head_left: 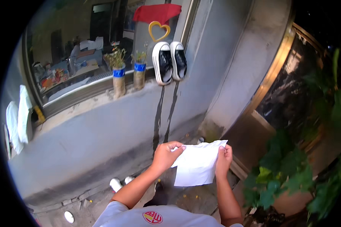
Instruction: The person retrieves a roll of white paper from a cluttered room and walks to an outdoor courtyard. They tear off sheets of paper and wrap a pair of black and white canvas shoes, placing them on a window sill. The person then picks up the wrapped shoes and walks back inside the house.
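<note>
I hold a white sheet of thin paper or tissue [197, 163] out in front of me with both hands. My left hand [166, 154] pinches its upper left edge. My right hand [223, 159] grips its right edge near the top corner. The sheet hangs down between them, slightly creased. Above it, a pair of black-and-white shoes [169, 62] stands upright against the window on the grey sill [83, 108], with two dark wet streaks running down the wall below them.
Two plant pots with blue bands [119, 81] [139, 74] stand on the sill left of the shoes. A red cloth and a yellow heart shape [158, 30] hang above. White cloths [19, 117] hang at far left. Green leafy plants [288, 174] grow at the right. My feet [119, 183] are on rough ground.
</note>
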`<state>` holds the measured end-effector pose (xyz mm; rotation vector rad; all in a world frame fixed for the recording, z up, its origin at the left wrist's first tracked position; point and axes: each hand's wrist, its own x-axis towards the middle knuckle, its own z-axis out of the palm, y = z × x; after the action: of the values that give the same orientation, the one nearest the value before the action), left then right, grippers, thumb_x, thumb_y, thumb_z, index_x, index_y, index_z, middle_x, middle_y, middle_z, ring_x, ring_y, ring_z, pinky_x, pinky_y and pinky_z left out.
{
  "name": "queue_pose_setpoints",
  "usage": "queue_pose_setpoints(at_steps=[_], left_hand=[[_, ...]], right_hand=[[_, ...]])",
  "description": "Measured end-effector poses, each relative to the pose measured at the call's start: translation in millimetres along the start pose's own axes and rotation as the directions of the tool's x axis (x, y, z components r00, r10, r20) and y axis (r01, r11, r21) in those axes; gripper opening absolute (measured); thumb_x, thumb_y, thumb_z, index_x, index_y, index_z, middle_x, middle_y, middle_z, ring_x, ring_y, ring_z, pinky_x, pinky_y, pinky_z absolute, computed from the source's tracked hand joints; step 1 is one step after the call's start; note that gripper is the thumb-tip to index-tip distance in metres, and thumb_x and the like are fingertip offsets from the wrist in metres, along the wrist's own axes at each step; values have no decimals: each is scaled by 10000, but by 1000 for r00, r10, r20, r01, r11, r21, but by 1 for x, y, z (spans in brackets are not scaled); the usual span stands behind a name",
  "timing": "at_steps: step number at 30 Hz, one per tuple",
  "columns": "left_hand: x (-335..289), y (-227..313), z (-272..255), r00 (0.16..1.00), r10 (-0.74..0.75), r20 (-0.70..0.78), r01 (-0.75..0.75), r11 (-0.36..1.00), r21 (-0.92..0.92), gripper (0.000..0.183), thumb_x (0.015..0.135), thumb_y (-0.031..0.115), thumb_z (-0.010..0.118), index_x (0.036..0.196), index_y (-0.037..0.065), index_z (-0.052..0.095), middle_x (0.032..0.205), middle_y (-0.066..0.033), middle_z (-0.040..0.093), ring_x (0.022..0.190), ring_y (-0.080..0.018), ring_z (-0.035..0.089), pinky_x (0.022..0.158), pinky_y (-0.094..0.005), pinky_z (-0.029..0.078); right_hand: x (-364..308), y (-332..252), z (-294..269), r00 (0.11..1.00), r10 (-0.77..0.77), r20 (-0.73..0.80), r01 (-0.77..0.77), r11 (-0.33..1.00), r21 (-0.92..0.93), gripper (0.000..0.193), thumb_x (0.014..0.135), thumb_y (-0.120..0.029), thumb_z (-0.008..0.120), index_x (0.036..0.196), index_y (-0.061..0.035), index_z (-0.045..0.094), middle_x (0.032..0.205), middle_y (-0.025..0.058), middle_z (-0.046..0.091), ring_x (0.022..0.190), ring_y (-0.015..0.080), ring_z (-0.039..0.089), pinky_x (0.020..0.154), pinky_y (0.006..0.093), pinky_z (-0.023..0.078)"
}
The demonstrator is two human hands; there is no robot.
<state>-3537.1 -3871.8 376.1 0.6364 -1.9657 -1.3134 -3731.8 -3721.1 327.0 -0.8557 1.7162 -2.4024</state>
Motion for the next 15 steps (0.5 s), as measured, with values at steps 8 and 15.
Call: queue_pose_setpoints(at_steps=[8, 15], left_hand=[[209, 21, -13, 947, 224, -230, -128, 920, 370, 207, 857, 282, 703, 903, 83, 733, 807, -102, 703, 693, -261, 674, 621, -328, 506], [330, 52, -35, 825, 454, -337, -122, 725, 678, 189, 843, 285, 691, 827, 99, 722, 829, -70, 688, 719, -294, 663, 597, -380, 502]], right_hand=[[224, 46, 108, 988, -143, 57, 140, 989, 52, 186, 984, -89, 527, 1145, 3, 520, 990, 30, 592, 918, 88, 542, 831, 237, 436], [364, 61, 203, 946, -306, 106, 300, 952, 66, 341, 962, -103, 571, 1279, -39, 462, 921, 22, 554, 826, 90, 495, 763, 233, 409]])
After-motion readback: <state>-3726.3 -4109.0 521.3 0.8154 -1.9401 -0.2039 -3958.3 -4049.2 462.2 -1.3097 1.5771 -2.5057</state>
